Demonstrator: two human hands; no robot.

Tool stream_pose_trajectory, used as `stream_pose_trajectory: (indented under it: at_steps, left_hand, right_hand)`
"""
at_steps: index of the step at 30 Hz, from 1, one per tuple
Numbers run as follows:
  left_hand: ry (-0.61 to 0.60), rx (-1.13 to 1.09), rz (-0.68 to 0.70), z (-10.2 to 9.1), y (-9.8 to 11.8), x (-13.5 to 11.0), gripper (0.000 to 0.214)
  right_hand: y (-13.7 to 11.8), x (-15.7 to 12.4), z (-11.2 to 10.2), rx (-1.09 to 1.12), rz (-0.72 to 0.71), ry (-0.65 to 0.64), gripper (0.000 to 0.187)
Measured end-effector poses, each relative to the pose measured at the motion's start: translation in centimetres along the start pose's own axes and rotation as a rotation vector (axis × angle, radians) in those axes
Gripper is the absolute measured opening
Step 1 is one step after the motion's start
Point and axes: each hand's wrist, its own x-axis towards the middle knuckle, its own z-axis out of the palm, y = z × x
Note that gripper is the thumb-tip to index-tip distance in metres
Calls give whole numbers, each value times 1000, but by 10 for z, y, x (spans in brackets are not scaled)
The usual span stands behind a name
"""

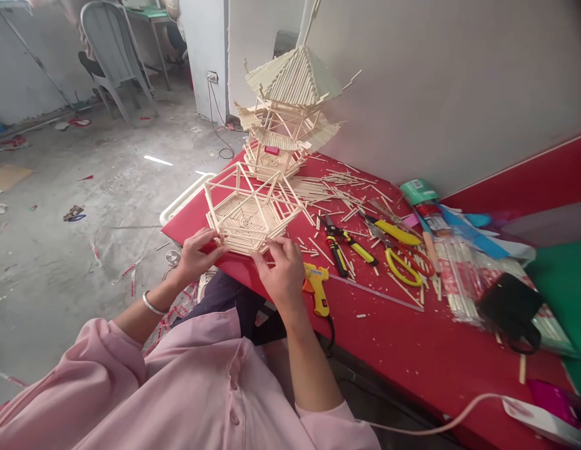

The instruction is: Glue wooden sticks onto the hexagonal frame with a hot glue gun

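Note:
A six-sided frame of pale wooden sticks (247, 220), with a floor of sticks laid in rings and thin uprights, sits at the near left edge of the red table. My left hand (199, 255) pinches its near left corner. Closed on its front edge, farther right, is my right hand (281, 267); its fingertips partly cover the sticks there. Behind the frame stands a pagoda model (294, 112) of the same sticks, with tiered roofs. Close to my right wrist lies a yellow glue gun (319, 289).
Loose sticks (337, 187) are scattered over the red table (388, 350). Right of the frame lie yellow-black pliers (336, 247), scissors (403, 265) and a clear ruler (379, 292). Bagged sticks (459, 281) and a black mug-like object (510, 309) stand farther right. A white cable (440, 430) crosses the front.

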Motion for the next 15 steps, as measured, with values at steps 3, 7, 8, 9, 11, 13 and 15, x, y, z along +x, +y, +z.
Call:
stream_pose_trajectory:
  at_steps: [3,7,8,9,11,13,15]
  left_hand:
    - [6,58,61,3,-6,-3,24]
    - [6,107,90,4,-13,-3,22]
    - [9,116,99,4,-14,-3,21]
    - [15,125,108,4,-14,-3,21]
    - [34,142,128,5,-14,-3,20]
    - [59,158,142,7,-14,-3,21]
    - [78,170,151,9,-13,-2,21]
  right_hand:
    - [-7,-5,6,-67,8,50,29]
    - [-10,-7,14,-108,9,100,26]
    - [-10,-7,15,-113,8,110,25]
    - [-10,-7,16,-117,7,118,24]
    - [-10,-7,17,-121,11,128,22]
    - [-9,-8,18,-125,16,129,22]
    - [-9,-9,18,-132,17,127,22]
